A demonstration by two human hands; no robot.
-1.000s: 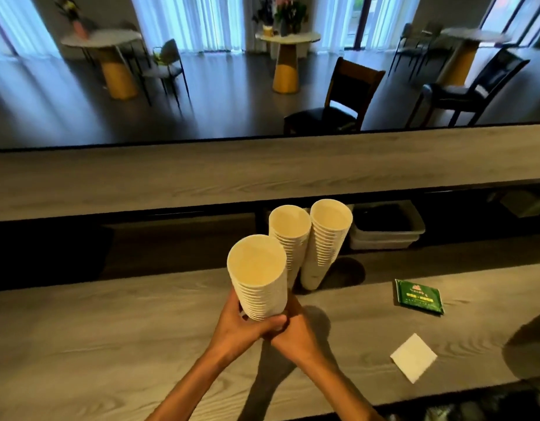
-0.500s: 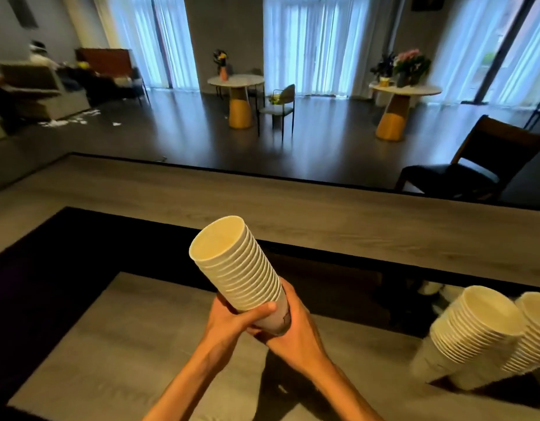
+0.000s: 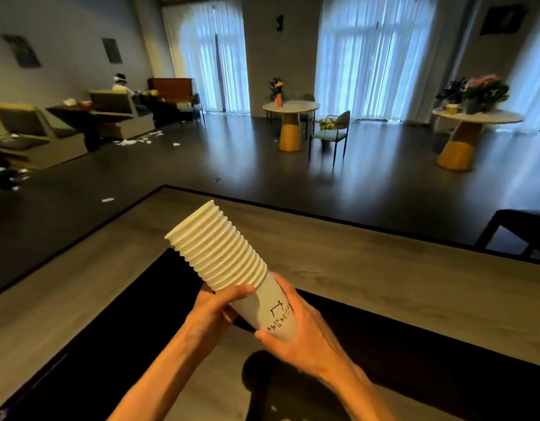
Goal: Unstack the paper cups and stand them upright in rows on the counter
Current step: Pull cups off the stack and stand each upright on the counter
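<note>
White paper cups make one long stack (image 3: 220, 250), and both hands hold it up in the air above the grey wood counter (image 3: 384, 287). The stack leans, with its open end up and to the left. The left hand (image 3: 211, 314) curls round the stack where the rims end, with the thumb lying across the front. The right hand (image 3: 299, 332) wraps its fingers round the bottom cup (image 3: 270, 309), which has small dark writing on its side. That bottom cup sticks out a little way from the rest.

Half a second ago the stack was tight and the writing was hidden under the hands. Now the bottom cup has slid out, so its plain side shows. The view has also swung left, and the two other stacks that leaned on the right are out of sight.

Below the hands is a lower counter (image 3: 202, 387) with a dark gap beside it. Far off stand two round tables (image 3: 290, 107) with yellow bases, a chair (image 3: 332, 132), flowers (image 3: 484, 89) and tall bright windows (image 3: 372, 53). A person (image 3: 121, 86) sits far away on the left.
</note>
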